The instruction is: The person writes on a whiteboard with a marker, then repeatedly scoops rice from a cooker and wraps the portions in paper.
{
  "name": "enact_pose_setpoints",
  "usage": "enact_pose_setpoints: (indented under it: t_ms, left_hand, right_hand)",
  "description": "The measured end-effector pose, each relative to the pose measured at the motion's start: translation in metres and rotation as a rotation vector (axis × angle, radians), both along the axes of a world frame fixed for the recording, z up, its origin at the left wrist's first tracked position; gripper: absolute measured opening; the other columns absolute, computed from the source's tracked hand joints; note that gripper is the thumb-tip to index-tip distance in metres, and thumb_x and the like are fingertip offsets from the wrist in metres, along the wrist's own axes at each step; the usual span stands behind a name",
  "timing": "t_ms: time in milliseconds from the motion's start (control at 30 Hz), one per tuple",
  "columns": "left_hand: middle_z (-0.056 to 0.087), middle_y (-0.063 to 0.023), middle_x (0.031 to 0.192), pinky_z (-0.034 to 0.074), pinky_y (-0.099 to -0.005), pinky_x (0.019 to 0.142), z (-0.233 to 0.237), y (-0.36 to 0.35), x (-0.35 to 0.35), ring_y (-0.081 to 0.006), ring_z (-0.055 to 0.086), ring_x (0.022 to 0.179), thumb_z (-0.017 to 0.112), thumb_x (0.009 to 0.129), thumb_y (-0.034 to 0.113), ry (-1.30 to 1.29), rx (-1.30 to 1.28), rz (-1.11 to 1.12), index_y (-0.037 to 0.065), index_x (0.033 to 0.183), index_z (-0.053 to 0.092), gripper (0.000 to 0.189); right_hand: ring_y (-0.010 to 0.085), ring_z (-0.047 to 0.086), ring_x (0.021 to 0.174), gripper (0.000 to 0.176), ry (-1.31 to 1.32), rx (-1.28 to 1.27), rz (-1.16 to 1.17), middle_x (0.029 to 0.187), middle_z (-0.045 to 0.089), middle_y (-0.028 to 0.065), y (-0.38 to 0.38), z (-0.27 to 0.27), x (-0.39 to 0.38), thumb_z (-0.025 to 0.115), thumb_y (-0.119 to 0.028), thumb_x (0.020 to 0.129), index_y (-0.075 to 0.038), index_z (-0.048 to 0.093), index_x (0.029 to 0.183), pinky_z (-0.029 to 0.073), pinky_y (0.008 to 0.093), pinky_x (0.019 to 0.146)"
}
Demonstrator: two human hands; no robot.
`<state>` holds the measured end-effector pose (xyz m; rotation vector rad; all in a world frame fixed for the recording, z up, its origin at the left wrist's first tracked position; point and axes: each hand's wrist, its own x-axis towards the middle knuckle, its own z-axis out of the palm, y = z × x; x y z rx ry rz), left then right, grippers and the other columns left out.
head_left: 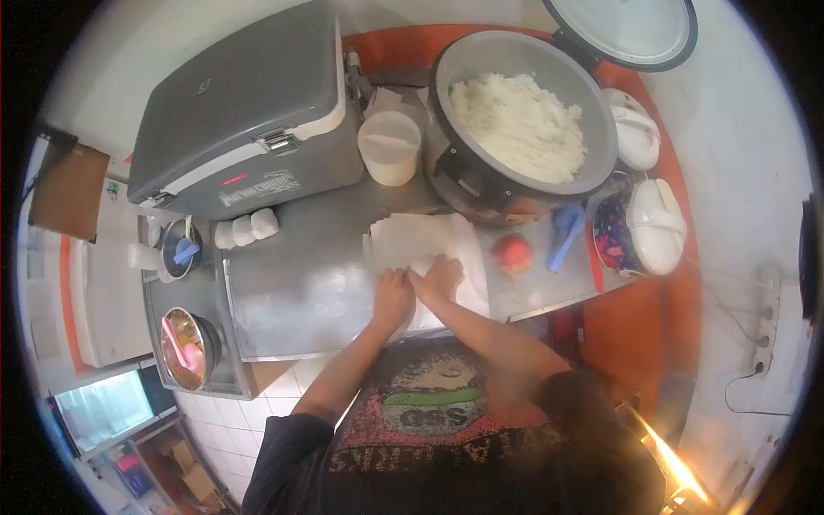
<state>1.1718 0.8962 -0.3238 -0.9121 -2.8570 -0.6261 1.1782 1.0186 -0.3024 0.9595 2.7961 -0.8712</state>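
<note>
A pile of white paper sheets (421, 240) lies on the metal table in front of me. My left hand (393, 296) is at the lower left edge of the paper, its fingers bent and pressed together on it. Close beside it, my right hand (440, 279) rests on the paper with curled fingers, its thumb side towards the left hand. Both hands seem to pinch the paper, though whether anything lies under the fingers is hidden. Right of the sheets are a red round object (513, 253) and a blue rice paddle (566, 232).
A large cooker (445, 163) of white rice (524, 129) stands behind the paper. Left of it are a white tub (390, 154), a grey cooler box (240, 112) and several small white bundles (246, 229). A pot (210, 348) with a pink ladle (184, 352) sits left.
</note>
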Motion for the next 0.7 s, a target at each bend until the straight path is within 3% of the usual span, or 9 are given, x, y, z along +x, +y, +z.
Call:
enact_pose_setpoints:
  t_ms: [133, 267, 367, 467, 533, 700]
  left_hand:
    - [0.064, -0.01, 0.107, 0.043, -0.0451, 0.086, 0.002, -0.014, -0.002, -0.0326, 0.054, 0.092, 0.06, 0.084, 0.006, -0.28, 0.199, 0.039, 0.001, 0.104, 0.069, 0.022]
    - [0.063, -0.0106, 0.117, 0.041, -0.0419, 0.098, 0.009, -0.022, -0.003, -0.0336, 0.053, 0.104, 0.059, 0.09, 0.009, -0.536, 0.451, 0.099, 0.003, 0.111, 0.069, 0.023]
    - [0.062, -0.01, 0.117, 0.038, -0.0374, 0.104, 0.021, -0.022, -0.004, -0.0296, 0.052, 0.116, 0.056, 0.096, 0.012, -0.835, 0.759, 0.191, 0.0, 0.11, 0.068, 0.023]
    - [0.06, -0.0081, 0.116, 0.038, -0.0335, 0.104, 0.035, -0.019, -0.007, -0.023, 0.05, 0.121, 0.053, 0.1, 0.016, -1.018, 1.021, 0.277, -0.001, 0.116, 0.067, 0.027]
    - [0.061, -0.0083, 0.115, 0.039, -0.031, 0.101, 0.026, -0.015, -0.01, -0.0203, 0.054, 0.116, 0.052, 0.101, 0.02, -0.921, 1.02, 0.354, -0.001, 0.125, 0.063, 0.034]
    - [0.063, -0.0066, 0.112, 0.045, -0.0286, 0.093, 0.072, 0.002, -0.016, -0.0151, 0.058, 0.102, 0.06, 0.098, 0.02, -0.949, 1.046, 0.46, -0.003, 0.145, 0.046, 0.054]
  right_hand:
    - [0.0392, 0.051, 0.118, 0.073, 0.32, -0.261, 0.1, 0.12, 0.055, 0.0228, 0.005, -0.018, 0.012, 0.083, -0.03, 0.068, 0.005, 0.05, 0.123, 0.041, 0.0466, 0.1]
    - [0.0363, 0.054, 0.118, 0.074, 0.325, -0.488, 0.06, 0.123, 0.055, 0.0198, 0.007, 0.01, 0.006, 0.084, -0.026, 0.066, 0.003, 0.048, 0.125, 0.046, 0.0422, 0.096]
    - [0.0334, 0.056, 0.116, 0.077, 0.298, -0.618, 0.074, 0.125, 0.054, 0.0189, 0.009, 0.018, -0.004, 0.085, -0.021, 0.067, 0.0, 0.045, 0.129, 0.048, 0.0403, 0.095]
    - [0.0298, 0.057, 0.114, 0.081, 0.246, -0.898, 0.008, 0.126, 0.052, 0.0173, 0.011, 0.031, -0.016, 0.084, -0.014, 0.069, -0.002, 0.039, 0.135, 0.048, 0.0382, 0.095]
    - [0.028, 0.055, 0.115, 0.082, 0.185, -1.135, -0.071, 0.127, 0.051, 0.0169, 0.01, 0.071, -0.026, 0.083, -0.011, 0.071, -0.002, 0.035, 0.137, 0.049, 0.037, 0.094]
    - [0.0276, 0.057, 0.113, 0.084, 0.205, -1.147, -0.191, 0.125, 0.053, 0.0181, -0.003, 0.059, -0.052, 0.084, -0.013, 0.073, -0.005, 0.032, 0.138, 0.052, 0.0384, 0.089]
